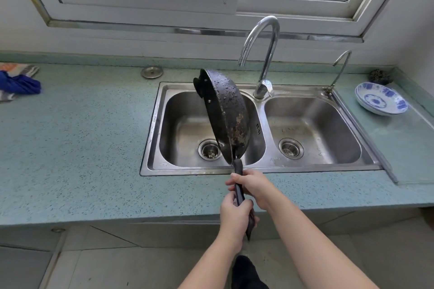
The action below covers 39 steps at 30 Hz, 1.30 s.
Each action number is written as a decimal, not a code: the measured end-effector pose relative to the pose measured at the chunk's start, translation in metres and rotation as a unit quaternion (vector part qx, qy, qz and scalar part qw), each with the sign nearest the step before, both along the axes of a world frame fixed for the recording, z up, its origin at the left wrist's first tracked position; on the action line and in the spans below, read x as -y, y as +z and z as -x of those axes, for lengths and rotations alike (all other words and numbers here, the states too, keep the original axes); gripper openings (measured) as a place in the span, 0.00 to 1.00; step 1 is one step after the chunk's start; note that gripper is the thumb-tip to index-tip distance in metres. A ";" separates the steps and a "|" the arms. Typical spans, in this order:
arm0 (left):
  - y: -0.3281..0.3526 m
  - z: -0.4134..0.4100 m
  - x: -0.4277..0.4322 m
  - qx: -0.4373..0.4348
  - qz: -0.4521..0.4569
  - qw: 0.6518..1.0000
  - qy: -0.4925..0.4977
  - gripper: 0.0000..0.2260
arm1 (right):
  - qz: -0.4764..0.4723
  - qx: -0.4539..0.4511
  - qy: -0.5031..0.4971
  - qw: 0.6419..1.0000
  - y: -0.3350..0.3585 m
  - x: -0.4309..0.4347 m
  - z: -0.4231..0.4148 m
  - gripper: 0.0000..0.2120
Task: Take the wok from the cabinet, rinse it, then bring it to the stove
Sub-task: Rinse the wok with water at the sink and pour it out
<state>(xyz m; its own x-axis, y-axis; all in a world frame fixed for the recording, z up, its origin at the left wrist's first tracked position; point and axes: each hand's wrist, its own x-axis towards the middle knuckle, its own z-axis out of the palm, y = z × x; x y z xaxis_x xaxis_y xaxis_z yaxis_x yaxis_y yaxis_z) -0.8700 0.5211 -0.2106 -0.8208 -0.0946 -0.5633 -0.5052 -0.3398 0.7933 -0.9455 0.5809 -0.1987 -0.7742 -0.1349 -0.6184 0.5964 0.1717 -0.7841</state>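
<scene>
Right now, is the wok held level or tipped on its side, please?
Tipped. The wok stands nearly on edge above the left sink basin, wet underside facing right, both hands on its handle.

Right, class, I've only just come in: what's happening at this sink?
A person is holding a black wok by its long handle with both hands, the right hand nearer the pan and the left hand further back. The wok is tipped on its side above the left basin of the double sink, its underside beaded with water. No water can be seen running from the tall tap. Blue-and-white dishes sit on the counter to the right.
</scene>
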 end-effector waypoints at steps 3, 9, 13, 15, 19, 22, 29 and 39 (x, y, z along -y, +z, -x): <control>0.008 0.002 -0.005 -0.003 0.026 1.000 0.007 0.08 | 0.009 0.007 -0.001 1.000 0.004 -0.004 0.002 0.06; 0.020 0.004 -0.004 -0.007 0.054 0.999 0.004 0.08 | 0.037 0.022 -0.012 0.999 0.011 -0.004 0.002 0.09; 0.023 0.004 -0.004 -0.007 0.058 0.998 0.010 0.09 | 0.050 0.037 -0.011 0.998 0.016 -0.003 0.001 0.10; 0.024 0.004 -0.003 -0.010 0.067 0.998 0.017 0.09 | 0.071 0.049 -0.009 0.996 0.020 -0.003 0.000 0.11; 0.028 0.005 -0.004 -0.016 0.086 0.996 0.029 0.07 | 0.111 0.062 -0.012 0.992 0.025 -0.001 -0.001 0.16; 0.031 0.005 -0.002 -0.016 0.096 0.995 0.038 0.09 | 0.137 0.072 -0.020 0.988 0.027 0.000 -0.002 0.14; 0.029 0.003 -0.008 0.004 0.101 0.992 0.080 0.11 | 0.181 0.102 -0.011 0.978 0.023 -0.001 -0.005 0.16; 0.020 -0.001 -0.029 0.057 0.141 0.984 0.088 0.04 | 0.180 0.158 0.030 0.970 0.005 -0.016 -0.001 0.19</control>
<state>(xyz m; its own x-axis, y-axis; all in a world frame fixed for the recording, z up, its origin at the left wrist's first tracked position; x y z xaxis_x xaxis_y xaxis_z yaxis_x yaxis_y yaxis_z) -0.8692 0.5496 -0.1908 -0.7104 -0.3958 -0.5820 -0.5499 -0.2040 0.8099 -0.9446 0.5971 -0.1940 -0.5373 -0.4251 -0.7285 0.8144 -0.0367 -0.5792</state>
